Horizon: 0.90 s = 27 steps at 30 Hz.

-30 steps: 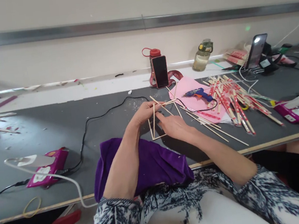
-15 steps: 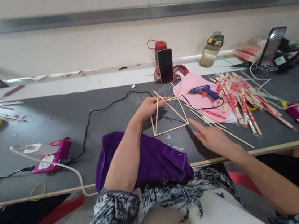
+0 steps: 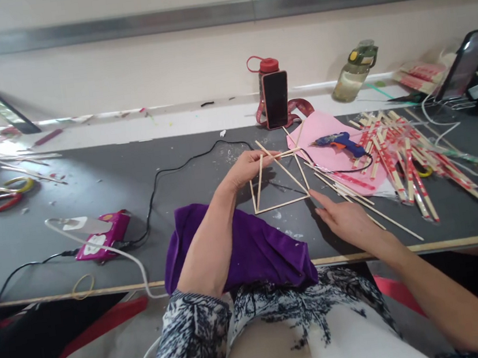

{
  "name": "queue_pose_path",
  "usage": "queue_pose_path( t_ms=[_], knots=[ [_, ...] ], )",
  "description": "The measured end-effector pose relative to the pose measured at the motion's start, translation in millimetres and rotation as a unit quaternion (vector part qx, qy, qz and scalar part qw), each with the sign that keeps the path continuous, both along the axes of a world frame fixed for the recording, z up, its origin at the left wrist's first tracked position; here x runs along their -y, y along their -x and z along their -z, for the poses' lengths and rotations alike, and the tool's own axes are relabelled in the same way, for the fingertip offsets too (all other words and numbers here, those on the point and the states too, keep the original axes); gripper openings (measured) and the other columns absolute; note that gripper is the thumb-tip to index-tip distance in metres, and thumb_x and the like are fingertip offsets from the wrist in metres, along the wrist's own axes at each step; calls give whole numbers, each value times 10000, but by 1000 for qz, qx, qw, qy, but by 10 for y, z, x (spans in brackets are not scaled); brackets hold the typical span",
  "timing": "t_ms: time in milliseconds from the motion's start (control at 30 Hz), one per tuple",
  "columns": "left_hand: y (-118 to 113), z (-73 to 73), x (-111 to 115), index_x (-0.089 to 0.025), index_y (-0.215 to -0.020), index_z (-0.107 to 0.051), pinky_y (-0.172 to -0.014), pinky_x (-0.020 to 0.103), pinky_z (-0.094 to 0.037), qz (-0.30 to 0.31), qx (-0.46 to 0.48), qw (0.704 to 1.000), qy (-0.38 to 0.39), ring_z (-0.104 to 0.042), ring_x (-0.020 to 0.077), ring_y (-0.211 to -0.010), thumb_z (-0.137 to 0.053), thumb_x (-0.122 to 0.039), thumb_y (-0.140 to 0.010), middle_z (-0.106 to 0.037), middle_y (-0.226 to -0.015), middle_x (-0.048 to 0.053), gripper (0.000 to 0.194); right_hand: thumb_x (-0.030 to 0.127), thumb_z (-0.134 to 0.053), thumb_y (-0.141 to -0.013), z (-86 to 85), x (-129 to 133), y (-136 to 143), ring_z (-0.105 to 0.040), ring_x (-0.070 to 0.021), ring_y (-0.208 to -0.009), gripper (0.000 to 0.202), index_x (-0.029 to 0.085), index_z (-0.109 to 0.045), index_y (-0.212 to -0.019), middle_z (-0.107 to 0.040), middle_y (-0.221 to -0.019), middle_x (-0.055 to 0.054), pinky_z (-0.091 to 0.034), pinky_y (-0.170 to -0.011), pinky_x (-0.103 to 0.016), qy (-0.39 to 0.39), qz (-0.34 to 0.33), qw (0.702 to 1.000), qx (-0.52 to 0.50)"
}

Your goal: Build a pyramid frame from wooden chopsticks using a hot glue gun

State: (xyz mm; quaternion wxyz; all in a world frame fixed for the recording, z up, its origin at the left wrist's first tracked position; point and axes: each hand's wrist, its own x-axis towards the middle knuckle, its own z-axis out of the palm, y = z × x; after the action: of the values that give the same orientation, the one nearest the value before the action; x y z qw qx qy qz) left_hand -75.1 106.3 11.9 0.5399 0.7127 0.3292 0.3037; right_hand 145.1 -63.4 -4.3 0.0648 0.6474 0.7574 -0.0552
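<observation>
A frame of thin pale wooden sticks (image 3: 285,203) is in front of me, with slanting sticks joined at its corners. My left hand (image 3: 249,168) pinches the far side of this frame, its fingers closed on the sticks. Close to the near right corner, my right hand (image 3: 343,219) has its fingers apart, the index fingertip at or beside the corner. Whether that fingertip touches the wood is hard to tell. A blue glue gun (image 3: 339,143) lies on a pink sheet (image 3: 317,127) beyond the frame, right of it.
A purple cloth (image 3: 247,247) lies at the table's front edge. Wrapped chopsticks (image 3: 386,155) are heaped at the right. A phone (image 3: 277,100) leans on a red-capped bottle (image 3: 269,65). Left are a magenta power strip (image 3: 103,236), cords and scissors (image 3: 1,199). Another bottle (image 3: 352,75) stands behind.
The whole view has shifted, so objects appear farther right. My left hand keeps its hold on the frame, and my right fingertips look slightly closer to the near right corner.
</observation>
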Motion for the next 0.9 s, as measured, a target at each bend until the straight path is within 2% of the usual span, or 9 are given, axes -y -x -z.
queue_pose_path(
  t_ms=[367, 600, 900],
  knots=[
    [-5, -16, 11, -152, -1089, -695, -957, 357, -392, -4, 1, 1000, 4, -590, 221, -1006, -631, -524, -740, -686, -1053, 96, 513, 366, -269, -960, 28, -35, 31, -663, -229, -665, 515, 215, -282, -1452, -703, -720, -69, -365, -549, -266, 3, 2, 1000, 13],
    [-5, -1, -8, -153, -1080, -698, -967, 357, -386, -6, -3, 1000, 2, -582, 222, -1024, -625, -537, -737, -679, -1073, 89, 520, 376, -264, -958, 31, 4, 13, -663, -218, -679, 486, 213, -385, -1400, -707, -743, -79, -365, -554, -262, 4, -7, 1000, 12],
    [-1, 4, -6, -156, -1065, -706, -946, 356, -395, 0, 1, 1000, -12, -585, 222, -1002, -613, -540, -749, -680, -1070, 90, 506, 373, -270, -959, 39, 28, 7, -670, -227, -689, 460, 227, -429, -1365, -711, -739, -64, -340, -551, -271, -8, -11, 1000, -9]
  ],
)
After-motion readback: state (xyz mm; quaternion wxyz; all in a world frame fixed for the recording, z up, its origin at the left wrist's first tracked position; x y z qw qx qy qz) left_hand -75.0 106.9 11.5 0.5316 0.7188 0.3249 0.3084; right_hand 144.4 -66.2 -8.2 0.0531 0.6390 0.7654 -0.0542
